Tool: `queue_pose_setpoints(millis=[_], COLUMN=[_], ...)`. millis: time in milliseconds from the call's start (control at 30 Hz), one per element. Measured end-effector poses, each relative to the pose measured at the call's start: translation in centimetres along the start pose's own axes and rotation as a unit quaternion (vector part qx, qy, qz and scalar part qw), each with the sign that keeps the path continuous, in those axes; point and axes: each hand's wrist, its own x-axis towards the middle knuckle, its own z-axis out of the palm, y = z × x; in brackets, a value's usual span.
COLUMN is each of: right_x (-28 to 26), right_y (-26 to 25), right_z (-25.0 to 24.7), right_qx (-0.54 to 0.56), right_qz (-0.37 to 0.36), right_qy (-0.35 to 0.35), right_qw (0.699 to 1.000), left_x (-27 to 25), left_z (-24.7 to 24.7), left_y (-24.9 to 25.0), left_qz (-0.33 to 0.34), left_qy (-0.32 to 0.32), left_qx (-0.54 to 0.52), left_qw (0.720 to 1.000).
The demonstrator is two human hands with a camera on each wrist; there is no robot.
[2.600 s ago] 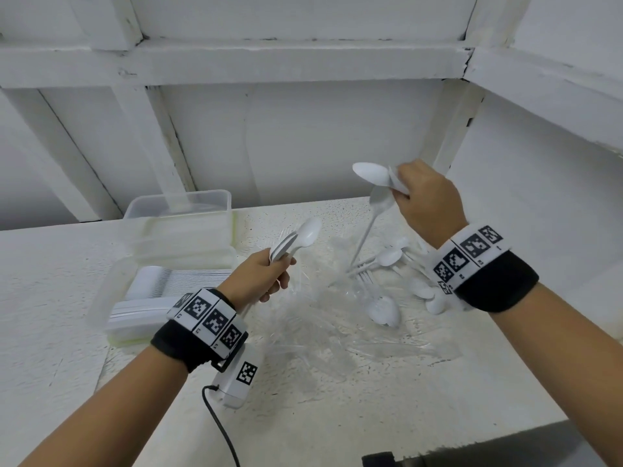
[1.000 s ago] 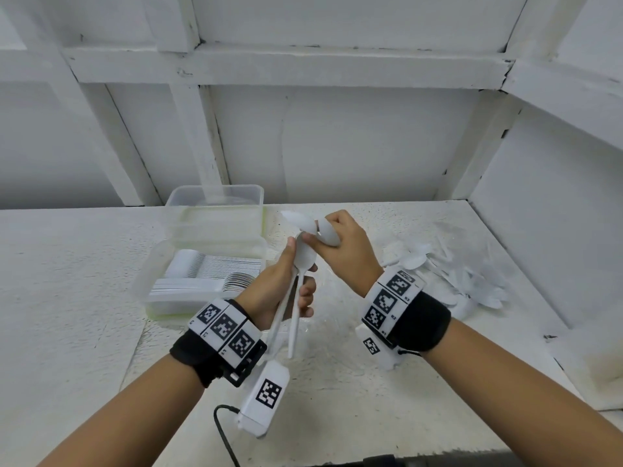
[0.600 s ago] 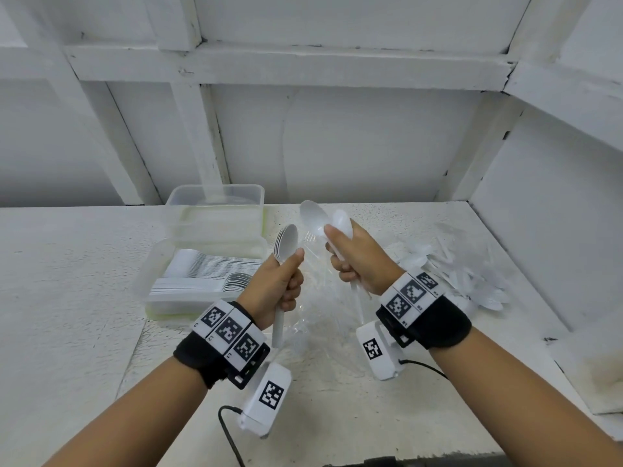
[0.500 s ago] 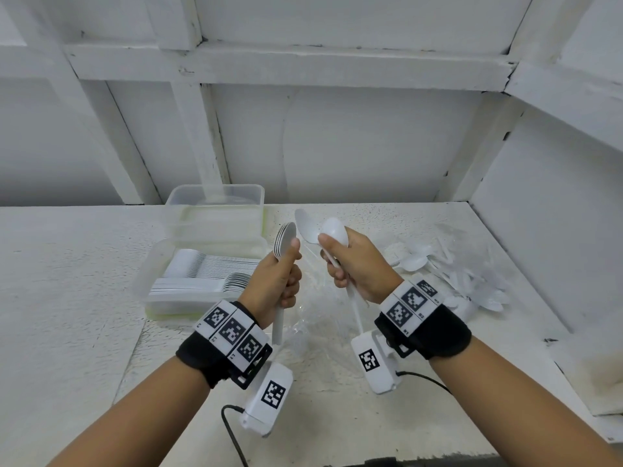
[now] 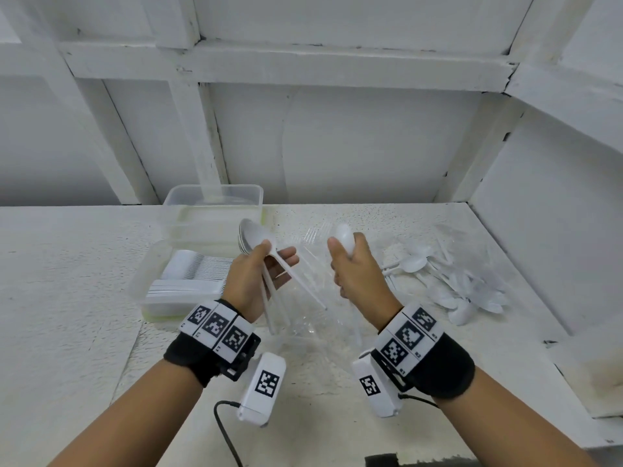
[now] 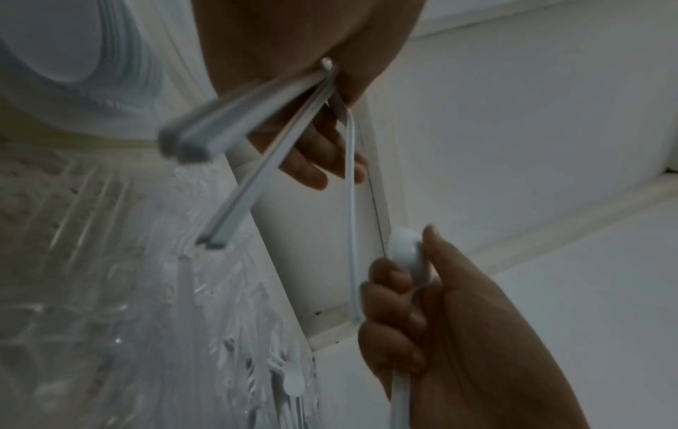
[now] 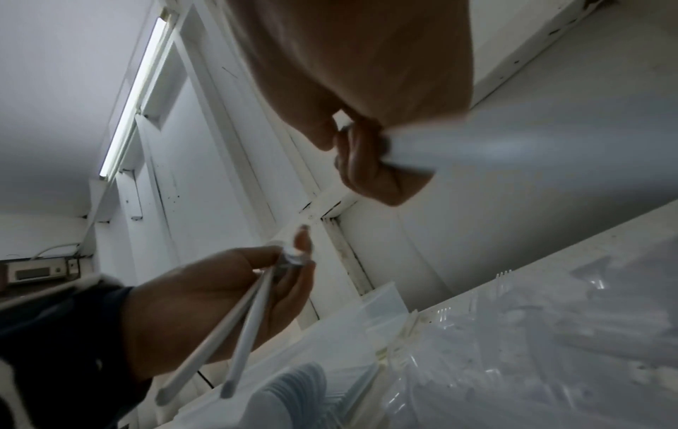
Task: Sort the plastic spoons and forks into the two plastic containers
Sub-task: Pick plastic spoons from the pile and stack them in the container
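Left hand: the left hand (image 5: 258, 281) is pinching a stack of white spoons (image 5: 253, 238) at the necks under the thumb, its fingers lying loosely extended beneath, handles fanning down towards the near side.
Right hand: the right hand (image 5: 357, 271) is gripping a single spoon (image 5: 344, 238) in a fist, bowl sticking up above the thumb.
Near container: the near container (image 5: 148, 281), left of the hands, is holding a row of stacked spoons.
Far container: the far container (image 5: 215, 197) is sitting just behind it.
Loose pile: loose white cutlery (image 5: 451, 284) is lying on the right of the white table (image 5: 67, 298).
Clear plastic wrap: the clear plastic wrap (image 5: 310, 318) is lying on the table below the hands.
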Motion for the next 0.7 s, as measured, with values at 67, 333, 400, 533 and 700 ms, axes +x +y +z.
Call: queue_pose_setpoints(millis=[67,333,400,533,700], right_x=[0.4,1.0,1.3,1.8,1.8], right_y=[0.0,0.0,-0.1,-0.5,-0.9], right_z=[-0.5,1.1,1.8,2.7,3.1], right_qx=[0.020,-0.071,-0.069,-0.071,-0.100], right_qz=[0.031,-0.080,-0.085,-0.076,-0.070], right_qy=[0.003,0.023,0.042,0.061,0.060], right_qw=[0.999,0.994,0.993,0.993,0.991], left_x=[0.1,-0.3,-0.5,-0.8,-0.9], left_z=[-0.3,0.3,0.6,0.9,0.5], left_y=[0.4,-0.9,-1.4,-1.5,-1.4], left_qz=[0.002,0.011,0.009,0.012,0.019], left_qy=[0.001,-0.076,-0.125,-0.166,-0.163], left_qx=[-0.024,0.092,0.104,0.128,0.158], left_qw=[1.000,0.993,0.987,0.978,0.974])
